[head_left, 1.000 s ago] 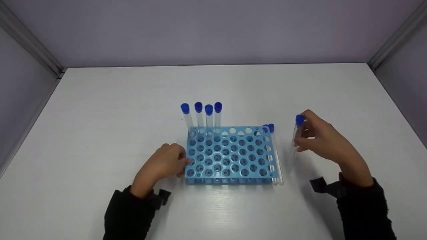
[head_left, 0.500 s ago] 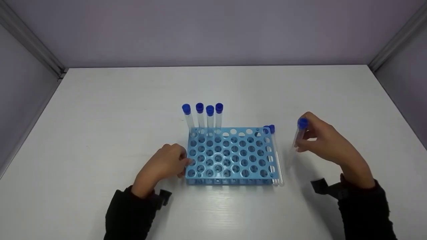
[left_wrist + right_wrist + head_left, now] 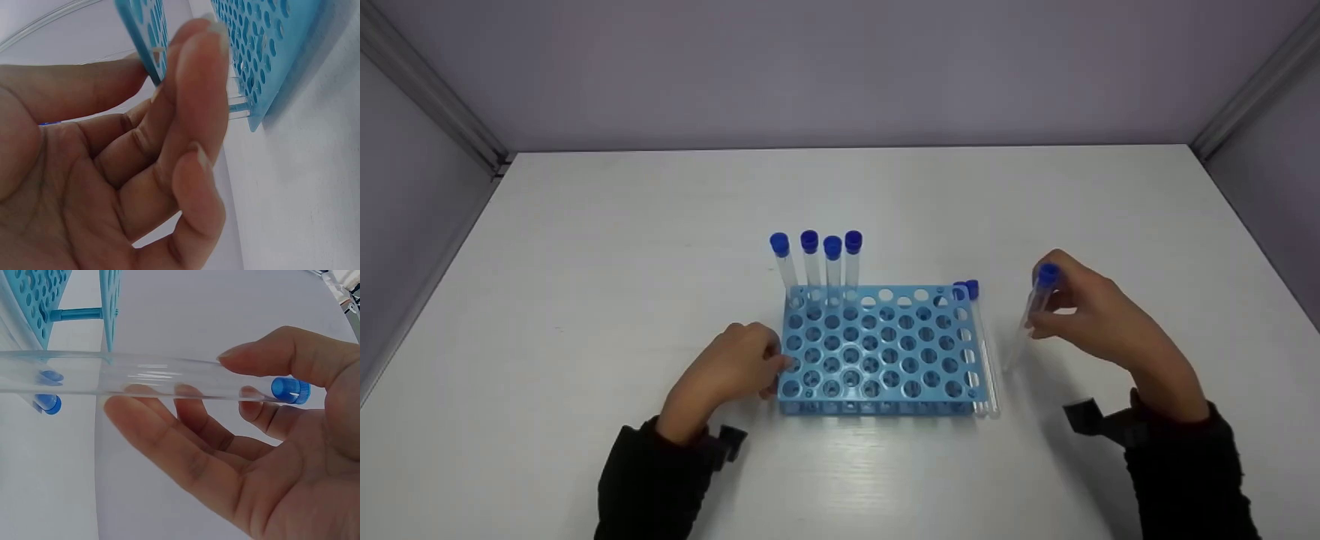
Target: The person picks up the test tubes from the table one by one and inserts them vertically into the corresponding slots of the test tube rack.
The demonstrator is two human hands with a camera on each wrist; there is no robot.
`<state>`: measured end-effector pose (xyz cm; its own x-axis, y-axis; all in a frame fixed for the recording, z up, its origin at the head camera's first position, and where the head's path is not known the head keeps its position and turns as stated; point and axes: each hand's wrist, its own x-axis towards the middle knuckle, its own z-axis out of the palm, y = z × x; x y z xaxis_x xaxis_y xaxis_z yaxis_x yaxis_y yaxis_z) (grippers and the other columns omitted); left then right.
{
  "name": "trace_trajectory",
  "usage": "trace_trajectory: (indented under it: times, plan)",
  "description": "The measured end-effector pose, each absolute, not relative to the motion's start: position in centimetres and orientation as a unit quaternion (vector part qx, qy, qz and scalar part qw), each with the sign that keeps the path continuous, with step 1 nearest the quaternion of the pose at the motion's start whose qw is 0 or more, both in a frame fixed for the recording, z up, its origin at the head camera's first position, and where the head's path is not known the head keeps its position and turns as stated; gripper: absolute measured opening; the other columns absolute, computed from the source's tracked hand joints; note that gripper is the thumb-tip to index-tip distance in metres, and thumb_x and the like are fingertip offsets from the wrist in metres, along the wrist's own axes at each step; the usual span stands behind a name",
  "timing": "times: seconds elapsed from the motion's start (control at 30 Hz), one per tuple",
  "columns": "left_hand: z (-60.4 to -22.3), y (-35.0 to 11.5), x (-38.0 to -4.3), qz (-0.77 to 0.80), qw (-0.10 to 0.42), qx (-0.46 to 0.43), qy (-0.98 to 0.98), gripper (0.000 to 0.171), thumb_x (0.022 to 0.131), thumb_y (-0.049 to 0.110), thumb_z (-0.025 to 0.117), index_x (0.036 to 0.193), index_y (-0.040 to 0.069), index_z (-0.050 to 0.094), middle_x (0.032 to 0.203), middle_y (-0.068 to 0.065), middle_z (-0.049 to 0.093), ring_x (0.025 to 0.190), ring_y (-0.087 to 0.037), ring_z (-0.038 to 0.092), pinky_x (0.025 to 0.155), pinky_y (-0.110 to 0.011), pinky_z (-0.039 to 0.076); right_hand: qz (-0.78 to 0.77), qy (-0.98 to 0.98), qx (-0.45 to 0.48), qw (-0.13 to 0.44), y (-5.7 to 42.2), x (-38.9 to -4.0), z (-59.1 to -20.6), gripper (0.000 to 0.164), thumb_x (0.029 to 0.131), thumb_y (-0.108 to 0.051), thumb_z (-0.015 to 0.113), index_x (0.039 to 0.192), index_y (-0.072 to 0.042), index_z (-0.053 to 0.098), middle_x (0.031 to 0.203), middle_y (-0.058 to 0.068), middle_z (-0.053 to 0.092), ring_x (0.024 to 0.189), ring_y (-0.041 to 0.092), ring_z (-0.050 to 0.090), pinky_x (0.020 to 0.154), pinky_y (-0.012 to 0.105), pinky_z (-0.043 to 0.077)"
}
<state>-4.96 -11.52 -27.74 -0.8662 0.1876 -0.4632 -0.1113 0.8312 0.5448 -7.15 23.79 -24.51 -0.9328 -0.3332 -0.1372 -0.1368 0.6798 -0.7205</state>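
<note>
A light blue test tube rack (image 3: pixel 840 401) stands mid-table. My left hand (image 3: pixel 731 364) grips its left side; in the left wrist view the thumb and fingers pinch the edge of the top plate (image 3: pixel 143 48). To the right of the rack, my right hand (image 3: pixel 1099 319) holds a clear test tube (image 3: pixel 163 377) with a blue cap (image 3: pixel 1048 274). This tube slants, cap end up and toward the right. Thumb and fingertips lie along its two sides in the right wrist view. Several blue-capped test tubes (image 3: pixel 832 270) stand in the rack's back row, at its left end.
Two more capped test tubes (image 3: pixel 985 352) lie on the white table (image 3: pixel 585 247) along the rack's right side, their caps toward the back and partly hidden by the rack. Pale panels (image 3: pixel 840 75) enclose the table at the back and sides.
The tube in my right hand has tilted further, its cap shifting slightly right. The right hand has drifted a little right. My left hand stays on the rack.
</note>
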Motion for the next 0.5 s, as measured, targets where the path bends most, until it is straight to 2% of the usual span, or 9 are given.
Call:
trace_trajectory:
  times: [0.5]
  plan:
    - [-27.6,-11.5,-4.9,0.283,0.258,0.026,0.923,0.014,0.087,0.013,0.061,0.079,0.002,0.063,0.057,-0.003,0.058,0.055,-0.016,0.052,0.059,-0.029,0.040,-0.377,0.908,-0.130,0.131,23.2,-7.9,-23.1,0.034,0.082,0.001,0.059,0.108,-0.003,0.038,0.093,0.015,0.054,0.091,0.031,0.059,0.070,0.039,0.052]
